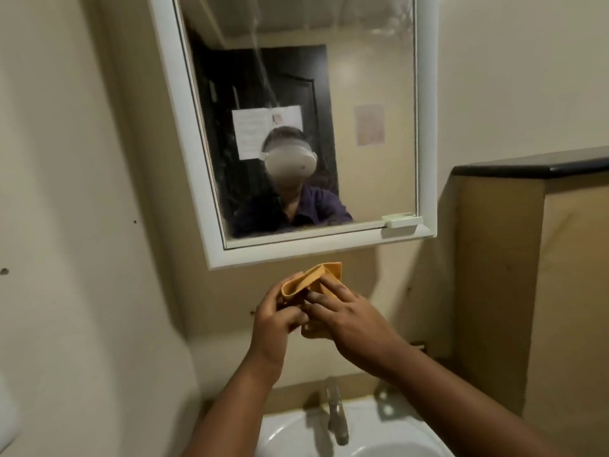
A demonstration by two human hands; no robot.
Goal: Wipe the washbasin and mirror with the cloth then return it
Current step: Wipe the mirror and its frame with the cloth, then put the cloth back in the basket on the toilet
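Only the back rim of the white washbasin (290, 427) visible, bowl chopped off by the bottom edge, both forearms running out of frame there too. Metal tap (336, 415) blurry, handle shape hard to read. Top of the white-framed mirror (362, 143) cut off as well, glass streaky and hazy up near the upper right, with a person in a dark shirt reflected plus some paper sheets on a dark door behind. Small pale catch (402, 222) at the lower right corner of the frame. Lower part of the orange cloth (316, 278) buried behind knuckles, so no telling how much of it is bunched up in there. What shows: a folded, slightly rumpled mustard-orange square, soft edges, top corner poking up just under the mirror's bottom frame, held in mid-air above the tap and basin. Left hand (276, 319) curled around the left side of the cloth, fingers tucked in. Right hand (342, 311) with fingers laid over the front fold, thumb probably pinching from underneath, though hidden. Plain beige wall (82, 192) on the left with a few small holes, black-topped ledge (543, 166) jutting in on the right, decent gap between cloth and both
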